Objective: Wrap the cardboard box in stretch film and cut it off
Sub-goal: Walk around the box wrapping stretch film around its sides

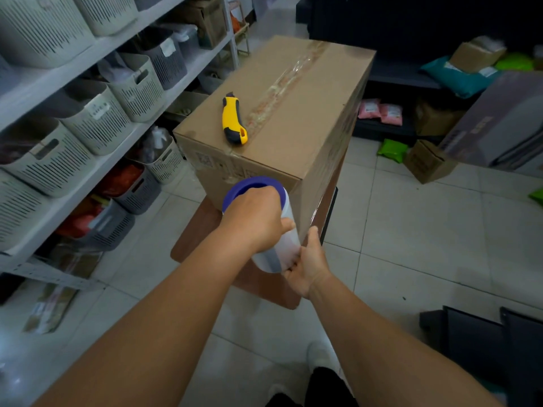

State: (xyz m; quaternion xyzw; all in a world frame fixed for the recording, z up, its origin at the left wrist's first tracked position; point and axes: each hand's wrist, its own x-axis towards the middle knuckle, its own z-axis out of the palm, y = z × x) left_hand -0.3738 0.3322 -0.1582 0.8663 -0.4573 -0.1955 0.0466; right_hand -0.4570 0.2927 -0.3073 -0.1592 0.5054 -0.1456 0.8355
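The stretch film roll (266, 227) stands roughly upright against the near right corner of the cardboard box (282, 118), its long axis running along that vertical edge, blue core end up. The left hand (258, 218) is clamped over the upper part of the roll and the right hand (308, 262) closes round its lower end, so both are at the roll, with the box just beyond them. The box sits on a low brown bench (202, 230), and its right side face has a glossy sheen that looks like film already laid on. The next pass probably carries the roll around a corner with the film pulled taut. The yellow utility knife (233, 118) lies on the box top beside the tape seam, nearer the left hand (handy for the cut). Slotted baskets (88, 118) line the shelves (97, 45) at left; their contents are unclear.
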